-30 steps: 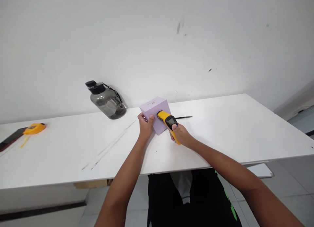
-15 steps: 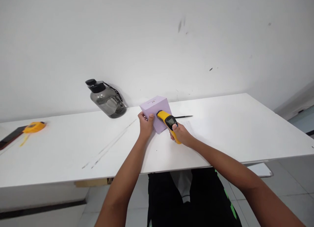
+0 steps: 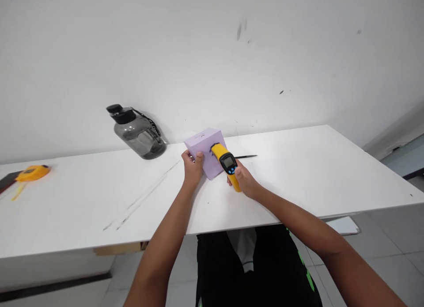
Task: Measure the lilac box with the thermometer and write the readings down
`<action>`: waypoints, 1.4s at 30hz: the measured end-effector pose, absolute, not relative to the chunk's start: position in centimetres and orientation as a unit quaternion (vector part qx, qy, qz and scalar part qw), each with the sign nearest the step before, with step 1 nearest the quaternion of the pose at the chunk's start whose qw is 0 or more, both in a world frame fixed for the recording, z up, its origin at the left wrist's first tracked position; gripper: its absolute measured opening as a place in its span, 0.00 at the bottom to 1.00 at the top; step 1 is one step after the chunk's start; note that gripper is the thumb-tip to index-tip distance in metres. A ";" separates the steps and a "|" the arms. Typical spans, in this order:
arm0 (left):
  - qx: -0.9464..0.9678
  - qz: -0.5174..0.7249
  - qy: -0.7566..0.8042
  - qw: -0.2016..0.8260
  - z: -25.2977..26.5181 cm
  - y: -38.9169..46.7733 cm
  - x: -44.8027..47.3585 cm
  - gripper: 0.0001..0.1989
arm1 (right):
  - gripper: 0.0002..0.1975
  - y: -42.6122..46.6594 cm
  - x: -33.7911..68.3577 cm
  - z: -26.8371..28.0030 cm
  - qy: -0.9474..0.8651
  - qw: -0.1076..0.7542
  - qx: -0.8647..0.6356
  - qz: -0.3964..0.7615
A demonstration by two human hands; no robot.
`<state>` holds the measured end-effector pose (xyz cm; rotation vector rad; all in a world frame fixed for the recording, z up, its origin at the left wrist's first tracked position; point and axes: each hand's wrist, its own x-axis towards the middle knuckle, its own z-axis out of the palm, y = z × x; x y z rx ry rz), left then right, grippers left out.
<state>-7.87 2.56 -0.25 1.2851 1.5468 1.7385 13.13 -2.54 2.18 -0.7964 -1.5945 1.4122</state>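
Note:
A pale purple box (image 3: 212, 163) is tilted above the white table, its lower corner at or near the surface. My left hand (image 3: 192, 168) grips it by the left side, thumb on the face towards me and fingers behind. In my right hand (image 3: 244, 179) is a yellow and black infrared thermometer (image 3: 228, 162), held by its handle. Its front end points at the box's near face, very close to it; I cannot tell whether they touch. The small screen and blue buttons face up, with my thumb by the buttons.
A dark pen-like stick (image 3: 247, 157) lies behind my right hand. At the back left a grey water bottle (image 3: 141, 137) with a black cap stands by the wall. A yellow tape measure (image 3: 33, 172) sits at the far left of the white table (image 3: 308, 170).
The view has shifted slightly, so everything sits a little further left. My right thumb has moved off the thermometer's buttons, which now show blue. Both hands keep their holds.

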 end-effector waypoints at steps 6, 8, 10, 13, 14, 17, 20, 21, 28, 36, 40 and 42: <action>0.463 0.640 0.564 0.242 -0.3 2.5 -7.8 0.38 | 0.40 -2.7 13.0 2.0 -0.629 0.527 -0.307 0.482; 0.462 0.640 0.563 0.245 -0.2 2.5 -7.8 0.37 | 0.41 -2.5 12.9 1.4 -0.612 0.556 -0.308 0.471; 0.461 0.638 0.566 0.246 -0.2 2.5 -7.7 0.37 | 0.40 -2.4 12.9 1.1 -0.599 0.569 -0.303 0.475; 0.461 0.635 0.570 0.244 0.0 2.5 -7.7 0.39 | 0.38 -2.3 12.9 1.1 -0.597 0.567 -0.300 0.482; 0.460 0.635 0.571 0.244 0.1 2.5 -7.7 0.40 | 0.37 -2.3 12.9 1.2 -0.597 0.567 -0.301 0.481; 0.457 0.637 0.574 0.239 0.2 2.5 -7.7 0.41 | 0.36 -2.4 13.0 1.4 -0.596 0.570 -0.299 0.480; 0.458 0.634 0.575 0.240 0.2 2.5 -7.7 0.41 | 0.36 -2.4 13.0 1.5 -0.595 0.572 -0.300 0.479; 0.459 0.634 0.575 0.239 0.2 2.5 -7.7 0.41 | 0.36 -2.4 12.9 1.5 -0.594 0.573 -0.300 0.478; 0.455 0.637 0.576 0.236 0.2 2.4 -7.6 0.39 | 0.35 -2.3 13.0 1.4 -0.594 0.574 -0.305 0.474; 0.455 0.638 0.574 0.237 0.1 2.5 -7.7 0.38 | 0.36 -2.4 13.0 1.5 -0.601 0.567 -0.313 0.469; 0.455 0.639 0.574 0.236 0.0 2.5 -7.7 0.36 | 0.37 -2.3 12.9 1.5 -0.601 0.567 -0.312 0.469; 0.456 0.639 0.574 0.234 0.0 2.5 -7.7 0.36 | 0.36 -2.3 12.9 1.5 -0.598 0.569 -0.309 0.472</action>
